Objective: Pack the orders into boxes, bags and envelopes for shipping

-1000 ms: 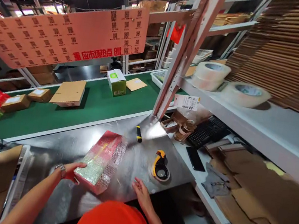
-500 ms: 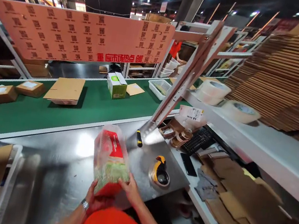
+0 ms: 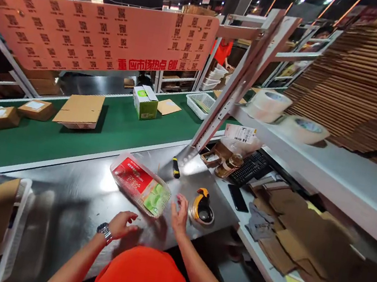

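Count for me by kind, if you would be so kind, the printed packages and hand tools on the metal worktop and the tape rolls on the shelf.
Red-and-green package: 1
Yellow-and-black knife: 1
Tape dispenser: 1
Tape rolls: 3 (two stacked, one beside them)
Total: 6

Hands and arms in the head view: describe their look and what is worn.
The left hand is ungloved, with a silver, metal-banded watch at its wrist. The right hand is ungloved, its wrist bare. Both forearms are sleeveless where visible.

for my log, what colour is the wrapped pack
The wrapped pack shows mainly red and green; head view.
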The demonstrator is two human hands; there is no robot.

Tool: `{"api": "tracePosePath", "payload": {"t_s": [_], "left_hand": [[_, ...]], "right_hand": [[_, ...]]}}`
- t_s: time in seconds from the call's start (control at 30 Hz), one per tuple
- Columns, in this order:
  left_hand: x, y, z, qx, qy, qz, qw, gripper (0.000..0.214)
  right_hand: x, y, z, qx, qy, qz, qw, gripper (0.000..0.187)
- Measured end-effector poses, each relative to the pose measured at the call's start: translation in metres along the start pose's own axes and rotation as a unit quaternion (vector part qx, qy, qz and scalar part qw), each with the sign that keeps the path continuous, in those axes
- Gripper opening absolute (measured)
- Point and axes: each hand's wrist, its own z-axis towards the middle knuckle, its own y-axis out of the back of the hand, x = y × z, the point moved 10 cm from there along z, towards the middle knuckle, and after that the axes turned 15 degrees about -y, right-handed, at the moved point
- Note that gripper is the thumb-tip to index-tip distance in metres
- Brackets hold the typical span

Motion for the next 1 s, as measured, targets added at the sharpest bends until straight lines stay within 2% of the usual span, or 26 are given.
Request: {"api": "tracePosePath", "payload": {"t_s": [0.07,0.13,0.23,0.33,0.4,0.5,0.63,0.7,0.8,0.87,0.9,0.93,1.0], "left_hand": [[-0.008,0.005,0.004,-0.001,-0.010,0.027,1.000,0.051],[-0.024,0.001,0.017,-0.007,-0.038,0.049,0.998,0.039],[-0.048,-0.005,0.042,-0.035,-0.082,0.077,0.993,0.024],[-0.061,-0.006,0.062,-0.059,-0.098,0.100,0.988,0.029],[-0.063,-0.003,0.068,-0.072,-0.092,0.141,0.983,0.024],[-0.063,-0.002,0.069,-0.087,-0.076,0.201,0.973,0.018],[-0.071,0.002,0.066,-0.117,-0.085,0.284,0.948,0.021],[-0.082,0.003,0.069,-0.114,-0.124,0.337,0.926,0.024],[-0.090,0.003,0.079,-0.062,-0.165,0.381,0.907,0.026],[-0.091,0.005,0.088,-0.028,-0.170,0.393,0.903,0.020],[-0.093,0.009,0.092,-0.025,-0.169,0.397,0.902,0.015],[-0.096,0.014,0.097,-0.032,-0.170,0.400,0.900,0.018],[-0.104,0.028,0.106,-0.062,-0.177,0.410,0.892,0.059]], "right_hand": [[0.003,0.004,-0.026,0.026,0.035,-0.019,0.999,0.026],[0.013,-0.004,-0.047,0.079,0.088,-0.039,0.992,0.025],[0.030,-0.026,-0.061,0.155,0.152,-0.070,0.974,0.039],[0.039,-0.047,-0.062,0.210,0.169,-0.093,0.959,0.053],[0.042,-0.053,-0.059,0.215,0.161,-0.094,0.959,0.051],[0.041,-0.053,-0.052,0.186,0.127,-0.072,0.972,0.031],[0.033,-0.052,-0.046,0.152,0.077,-0.039,0.985,0.032],[0.028,-0.047,-0.038,0.109,0.049,-0.038,0.992,0.048],[0.025,-0.039,-0.016,0.061,0.015,-0.062,0.996,0.095],[0.028,-0.045,0.001,0.099,0.010,-0.085,0.991,0.119],[0.030,-0.049,0.009,0.131,0.014,-0.094,0.987,0.122],[0.032,-0.052,0.014,0.163,0.022,-0.100,0.981,0.119],[0.039,-0.057,0.018,0.215,0.047,-0.102,0.970,0.088]]}}
